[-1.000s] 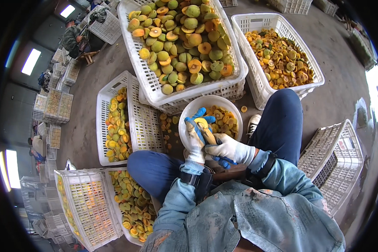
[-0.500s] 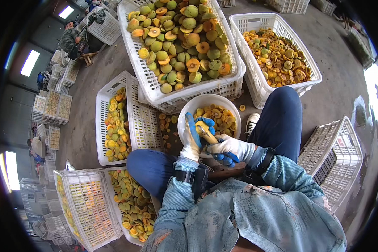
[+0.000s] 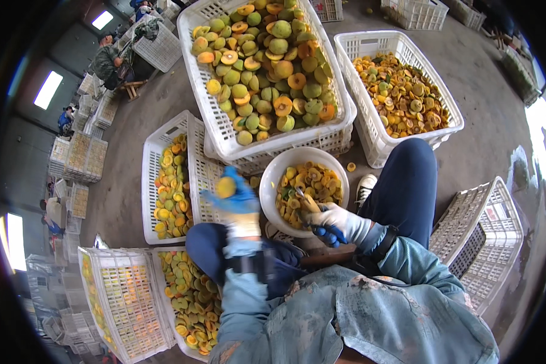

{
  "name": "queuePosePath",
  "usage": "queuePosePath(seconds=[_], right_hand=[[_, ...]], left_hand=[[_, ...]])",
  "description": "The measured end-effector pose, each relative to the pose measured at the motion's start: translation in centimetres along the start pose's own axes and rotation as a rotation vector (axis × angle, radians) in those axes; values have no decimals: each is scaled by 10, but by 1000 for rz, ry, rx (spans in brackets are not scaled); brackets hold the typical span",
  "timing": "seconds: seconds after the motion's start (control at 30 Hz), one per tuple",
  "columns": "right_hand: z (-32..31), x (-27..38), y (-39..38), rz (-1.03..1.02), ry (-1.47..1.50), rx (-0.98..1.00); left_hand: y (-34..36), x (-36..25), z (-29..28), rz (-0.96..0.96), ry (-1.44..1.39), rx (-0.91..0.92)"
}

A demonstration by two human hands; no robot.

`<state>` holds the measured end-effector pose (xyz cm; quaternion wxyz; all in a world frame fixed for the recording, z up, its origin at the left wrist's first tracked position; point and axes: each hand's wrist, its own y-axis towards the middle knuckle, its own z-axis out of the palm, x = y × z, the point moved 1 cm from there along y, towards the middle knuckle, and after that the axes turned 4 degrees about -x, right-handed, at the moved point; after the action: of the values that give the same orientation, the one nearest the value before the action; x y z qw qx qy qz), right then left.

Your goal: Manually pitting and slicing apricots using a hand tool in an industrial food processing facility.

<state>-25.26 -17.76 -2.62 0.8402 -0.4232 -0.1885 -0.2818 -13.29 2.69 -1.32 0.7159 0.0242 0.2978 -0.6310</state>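
Blurred by motion, my left hand (image 3: 239, 203) in a blue-and-white glove is over the left side, between the white bowl and the left crate. A yellow peach half (image 3: 226, 187) shows against its fingers. My right hand (image 3: 337, 223), gloved alike, is closed around a short tool (image 3: 309, 204) with a yellowish handle and a small metal tip, held over the bowl's right part. Below it, the white bowl (image 3: 269, 209) holds many orange-yellow pieces, some with pits. Beside my left hand stands a white crate (image 3: 147, 185) of yellow-green peach halves.
A large white crate (image 3: 207, 115) piled with green and orange peaches stands ahead on another crate. To its right is a crate (image 3: 400, 133) of small orange pieces. Another crate (image 3: 124, 291) sits by my left knee, and a tilted one (image 3: 488, 236) at right. Another person (image 3: 106, 62) sits far left.
My left hand has moved left from the bowl, away from my right hand, carrying the peach half. My right hand stays over the bowl with the tool. The view has shifted slightly.
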Motion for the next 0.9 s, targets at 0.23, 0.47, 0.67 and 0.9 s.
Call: queuePosePath(seconds=[0.23, 0.47, 0.67, 0.9], right_hand=[[-20, -35, 40, -127, -178, 30], [-4, -17, 20, -188, -361, -131], [-9, -5, 11, -295, -509, -196], [-2, 2, 1, -300, -202, -195]], left_hand=[[44, -65, 34, 161, 382, 21], [97, 87, 100, 413, 1269, 516], [109, 125, 118, 750, 2001, 506], [39, 77, 95, -193, 647, 406]])
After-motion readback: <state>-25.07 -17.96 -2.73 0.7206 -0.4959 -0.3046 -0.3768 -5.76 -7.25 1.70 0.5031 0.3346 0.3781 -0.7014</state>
